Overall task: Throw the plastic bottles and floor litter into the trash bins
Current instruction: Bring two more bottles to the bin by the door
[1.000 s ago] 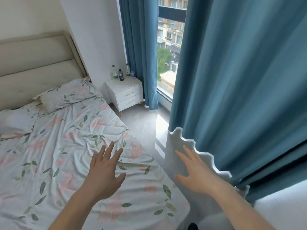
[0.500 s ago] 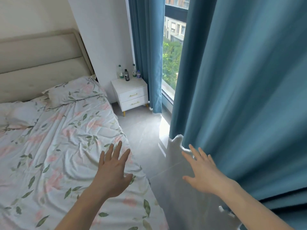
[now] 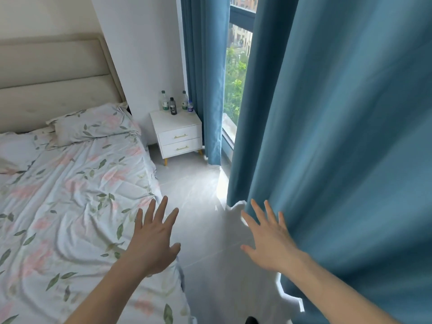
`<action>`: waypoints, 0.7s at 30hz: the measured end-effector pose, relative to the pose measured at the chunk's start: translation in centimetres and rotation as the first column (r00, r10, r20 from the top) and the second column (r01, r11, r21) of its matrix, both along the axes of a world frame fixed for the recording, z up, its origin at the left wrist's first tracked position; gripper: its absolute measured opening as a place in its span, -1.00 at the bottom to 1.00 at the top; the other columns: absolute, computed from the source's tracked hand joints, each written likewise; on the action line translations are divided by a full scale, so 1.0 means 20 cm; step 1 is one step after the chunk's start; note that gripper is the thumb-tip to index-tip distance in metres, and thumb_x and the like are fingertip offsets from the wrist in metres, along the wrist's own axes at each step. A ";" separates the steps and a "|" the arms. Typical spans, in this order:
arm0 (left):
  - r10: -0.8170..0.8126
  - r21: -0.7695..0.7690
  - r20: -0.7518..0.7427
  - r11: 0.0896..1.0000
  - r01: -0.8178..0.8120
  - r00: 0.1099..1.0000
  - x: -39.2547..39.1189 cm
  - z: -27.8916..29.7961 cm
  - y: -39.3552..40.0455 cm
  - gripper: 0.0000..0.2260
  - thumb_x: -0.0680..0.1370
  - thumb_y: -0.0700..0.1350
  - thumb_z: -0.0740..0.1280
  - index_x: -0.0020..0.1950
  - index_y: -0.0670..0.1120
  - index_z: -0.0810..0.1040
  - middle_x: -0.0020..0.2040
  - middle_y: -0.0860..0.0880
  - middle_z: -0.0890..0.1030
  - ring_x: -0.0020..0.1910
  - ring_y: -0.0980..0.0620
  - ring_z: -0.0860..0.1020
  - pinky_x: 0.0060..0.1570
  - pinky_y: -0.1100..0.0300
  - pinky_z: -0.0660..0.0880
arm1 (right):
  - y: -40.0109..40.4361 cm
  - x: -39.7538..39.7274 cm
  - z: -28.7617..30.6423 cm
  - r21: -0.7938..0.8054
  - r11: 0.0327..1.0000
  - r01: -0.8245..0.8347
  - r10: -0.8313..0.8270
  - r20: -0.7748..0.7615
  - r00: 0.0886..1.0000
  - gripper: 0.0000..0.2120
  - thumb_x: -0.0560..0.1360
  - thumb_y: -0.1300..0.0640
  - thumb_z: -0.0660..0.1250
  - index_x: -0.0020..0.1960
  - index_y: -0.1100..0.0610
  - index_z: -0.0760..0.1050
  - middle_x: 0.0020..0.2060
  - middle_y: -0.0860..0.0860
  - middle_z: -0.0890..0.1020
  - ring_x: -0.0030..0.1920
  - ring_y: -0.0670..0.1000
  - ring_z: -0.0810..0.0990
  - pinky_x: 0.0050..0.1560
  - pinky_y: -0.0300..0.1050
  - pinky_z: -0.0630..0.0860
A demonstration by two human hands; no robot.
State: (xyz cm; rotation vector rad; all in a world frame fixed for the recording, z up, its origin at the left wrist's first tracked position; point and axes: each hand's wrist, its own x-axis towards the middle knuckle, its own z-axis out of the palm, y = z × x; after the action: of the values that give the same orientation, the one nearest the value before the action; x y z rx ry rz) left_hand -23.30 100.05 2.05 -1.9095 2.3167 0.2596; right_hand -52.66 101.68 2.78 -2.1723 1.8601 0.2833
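Well ahead of both empty, spread hands (image 3: pixel 153 244) (image 3: pixel 272 244), bottles (image 3: pixel 174 104) stand on the nightstand (image 3: pixel 177 134).

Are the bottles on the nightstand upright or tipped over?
Upright: all four bottles stand caps up at the back of the nightstand.

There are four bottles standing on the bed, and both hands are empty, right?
Not quite. The head view shows the four bottles standing on the white nightstand, not on the bed. The left hand and right hand are empty.
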 end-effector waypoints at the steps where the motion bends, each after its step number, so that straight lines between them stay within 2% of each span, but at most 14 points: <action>1: 0.019 -0.001 0.000 1.000 -0.019 1.000 -0.08 -0.02 -0.05 -0.23 0.59 0.24 0.21 0.67 0.10 -0.13 0.63 -0.05 -0.36 0.61 -0.16 -0.35 0.58 -0.20 -0.23 | -0.06 -0.08 -0.02 -0.014 1.000 -0.006 0.006 0.003 1.000 -0.19 0.62 -0.24 0.20 0.67 -0.09 -0.19 0.63 -0.01 -0.34 0.61 0.21 -0.39 0.59 0.34 -0.22; 6: 0.071 0.006 0.000 0.997 -0.071 0.998 -0.41 -0.01 -0.25 -0.22 0.59 0.25 0.21 0.66 0.10 -0.14 0.62 -0.05 -0.40 0.60 -0.15 -0.38 0.56 -0.18 -0.29 | -0.32 -0.43 -0.04 0.037 0.998 -0.041 0.041 -0.006 0.999 -0.20 0.62 -0.26 0.18 0.66 -0.11 -0.22 0.62 -0.01 -0.39 0.60 0.20 -0.44 0.59 0.33 -0.25; 10: 0.138 -0.011 -0.002 0.990 -0.138 0.990 -0.51 0.03 -0.37 -0.23 0.58 0.24 0.20 0.67 0.11 -0.13 0.62 -0.05 -0.38 0.60 -0.15 -0.38 0.57 -0.18 -0.29 | -0.56 -0.57 -0.01 0.068 0.991 -0.114 0.115 -0.005 0.993 -0.23 0.64 -0.22 0.16 0.67 -0.10 -0.20 0.62 -0.01 -0.38 0.60 0.19 -0.43 0.60 0.32 -0.21; 15: 0.282 -0.027 0.004 0.959 -0.282 0.959 -0.40 0.06 -0.49 -0.24 0.59 0.24 0.19 0.67 0.09 -0.12 0.62 -0.03 -0.37 0.61 -0.14 -0.36 0.57 -0.17 -0.28 | -0.92 -0.46 0.00 0.061 0.965 -0.256 0.254 0.031 0.967 -0.28 0.66 -0.16 0.14 0.68 -0.07 -0.15 0.63 -0.03 -0.35 0.62 0.17 -0.38 0.62 0.28 -0.19; 21: 0.419 0.000 -0.011 0.908 -0.419 0.908 -0.20 0.02 -0.76 -0.24 0.60 0.26 0.15 0.66 0.12 -0.20 0.60 -0.03 -0.43 0.58 -0.12 -0.42 0.55 -0.14 -0.35 | -1.36 -0.18 -0.04 0.053 0.911 -0.410 0.410 0.005 0.912 -0.26 0.65 -0.24 0.12 0.68 -0.09 -0.16 0.63 -0.03 -0.36 0.62 0.17 -0.38 0.62 0.27 -0.21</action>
State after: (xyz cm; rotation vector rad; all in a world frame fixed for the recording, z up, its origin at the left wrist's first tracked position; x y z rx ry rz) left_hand -27.28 84.94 2.47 -2.3966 1.8829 0.3077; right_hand -56.33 74.55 1.93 -2.5103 1.3607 0.4154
